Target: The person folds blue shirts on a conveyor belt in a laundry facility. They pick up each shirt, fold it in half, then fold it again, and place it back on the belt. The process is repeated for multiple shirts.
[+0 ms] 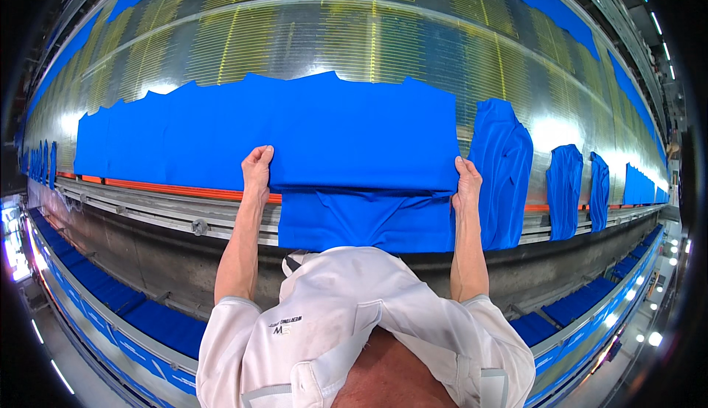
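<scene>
A bright blue fabric piece [361,131] lies on the long table in front of me, its near part hanging over the edge toward my body. My left hand [257,168] pinches its left side near the table's front edge. At the right side, my right hand [467,181] pinches the matching edge. Between the hands a fold runs across the cloth, with loose fabric [361,220] sagging below it. Left of my left hand, more blue pieces [162,139] lie side by side with jagged far edges.
To the right, several rumpled blue pieces [501,172] drape over the edge. The long table [310,36] is shiny, with yellow line patterns. A metal rail [169,207] and orange strip [177,189] run along its front. Behind me another long table carries blue cloth [166,327].
</scene>
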Demonstrator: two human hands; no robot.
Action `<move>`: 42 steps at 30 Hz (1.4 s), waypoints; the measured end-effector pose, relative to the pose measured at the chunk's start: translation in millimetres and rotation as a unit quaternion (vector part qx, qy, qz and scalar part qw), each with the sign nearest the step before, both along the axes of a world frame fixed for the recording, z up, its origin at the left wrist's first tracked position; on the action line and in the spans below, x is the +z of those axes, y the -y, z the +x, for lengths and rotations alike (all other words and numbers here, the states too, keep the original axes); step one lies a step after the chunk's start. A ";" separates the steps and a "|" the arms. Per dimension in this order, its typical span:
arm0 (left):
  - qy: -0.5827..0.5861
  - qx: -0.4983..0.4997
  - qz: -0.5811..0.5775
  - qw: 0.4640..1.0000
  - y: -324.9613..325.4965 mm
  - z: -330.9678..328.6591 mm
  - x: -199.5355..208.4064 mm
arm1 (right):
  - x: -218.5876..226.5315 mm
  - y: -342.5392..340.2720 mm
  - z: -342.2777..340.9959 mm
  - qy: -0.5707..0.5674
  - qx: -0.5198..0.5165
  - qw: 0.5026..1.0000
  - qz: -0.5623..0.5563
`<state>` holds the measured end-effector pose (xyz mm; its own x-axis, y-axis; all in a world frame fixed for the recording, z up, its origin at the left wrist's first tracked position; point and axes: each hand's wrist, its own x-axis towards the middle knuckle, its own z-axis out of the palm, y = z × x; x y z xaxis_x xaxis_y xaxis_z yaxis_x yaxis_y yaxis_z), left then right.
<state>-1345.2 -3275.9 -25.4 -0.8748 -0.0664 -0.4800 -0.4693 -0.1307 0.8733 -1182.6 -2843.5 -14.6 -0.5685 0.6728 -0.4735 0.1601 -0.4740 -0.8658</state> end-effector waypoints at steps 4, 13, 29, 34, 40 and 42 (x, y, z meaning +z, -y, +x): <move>-0.005 -0.005 -0.006 1.000 1.9 1.7 -1.7 | -1.5 0.3 2.5 -0.001 0.001 1.000 0.002; -0.006 -0.012 -0.024 1.000 -0.9 2.1 3.0 | -2.5 2.1 6.1 0.015 0.000 1.000 0.007; 0.008 -0.019 -0.024 1.000 2.4 0.7 1.1 | -2.0 4.4 9.4 0.031 0.007 0.999 0.010; 0.008 -0.023 -0.022 0.999 2.4 1.2 3.3 | 2.1 5.7 9.0 0.023 0.013 1.000 0.002; 0.002 -0.030 -0.035 0.999 5.4 1.0 -0.4 | -0.4 7.3 8.5 0.024 0.007 0.999 0.023; -0.029 -0.046 -0.084 0.995 5.9 1.9 1.0 | -1.7 5.0 8.4 0.051 0.010 0.997 0.059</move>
<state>-1343.4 -3281.7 -24.4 -0.9066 -0.0603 -0.4177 -0.4211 0.0614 0.9049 -1174.2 -2848.6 -16.3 -0.5349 0.7165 -0.4478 0.2588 -0.3657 -0.8941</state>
